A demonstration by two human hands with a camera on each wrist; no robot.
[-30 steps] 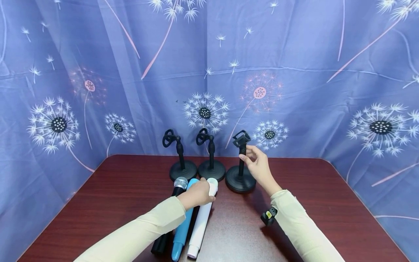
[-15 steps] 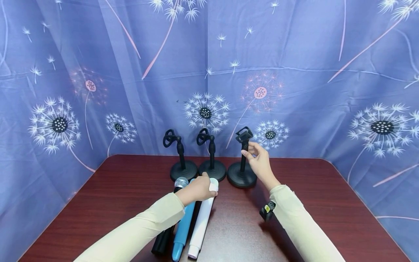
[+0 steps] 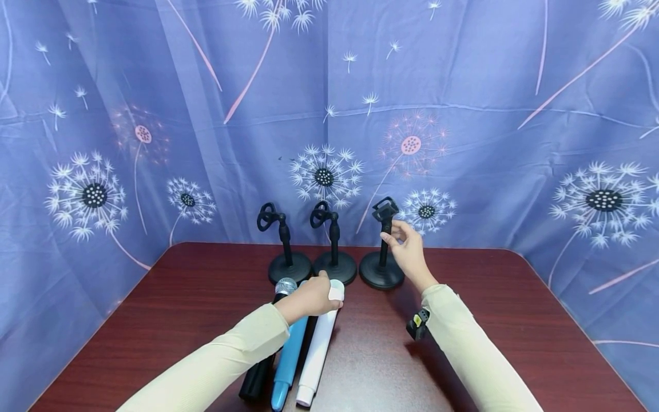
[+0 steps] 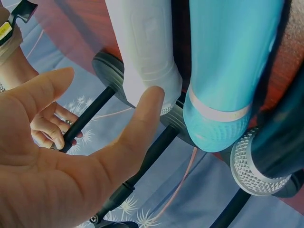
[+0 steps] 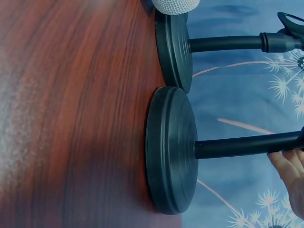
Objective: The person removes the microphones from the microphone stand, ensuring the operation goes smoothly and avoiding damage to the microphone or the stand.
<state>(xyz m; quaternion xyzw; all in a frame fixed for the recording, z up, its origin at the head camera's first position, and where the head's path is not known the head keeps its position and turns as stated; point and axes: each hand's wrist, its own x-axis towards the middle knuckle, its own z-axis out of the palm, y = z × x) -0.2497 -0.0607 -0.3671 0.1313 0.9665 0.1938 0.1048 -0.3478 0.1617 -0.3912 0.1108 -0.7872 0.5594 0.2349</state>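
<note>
My right hand (image 3: pixel 408 254) grips the upright pole of the rightmost black microphone stand (image 3: pixel 381 276), just below its clip. In the right wrist view that stand's round base (image 5: pixel 172 152) rests on the table. Over the head end of a white microphone (image 3: pixel 318 352) is my left hand (image 3: pixel 310 297). The left wrist view shows its thumb and finger spread apart, one fingertip at the white microphone's head (image 4: pixel 151 78); whether it touches is unclear. A blue microphone (image 3: pixel 291 352) and a black microphone (image 3: pixel 257 375) lie alongside to the left, partly hidden by the left arm.
Two more black microphone stands, a left one (image 3: pixel 289 269) and a middle one (image 3: pixel 336 268), stand in the row beyond the microphones. The dark red table (image 3: pixel 489 320) ends at a blue dandelion-print curtain (image 3: pixel 489 143). A small black device hangs at the right wrist.
The right hand has slid the rightmost stand back and slightly right, level with the other two. The left hand has shifted slightly toward the stands. All three microphones lie where they were.
</note>
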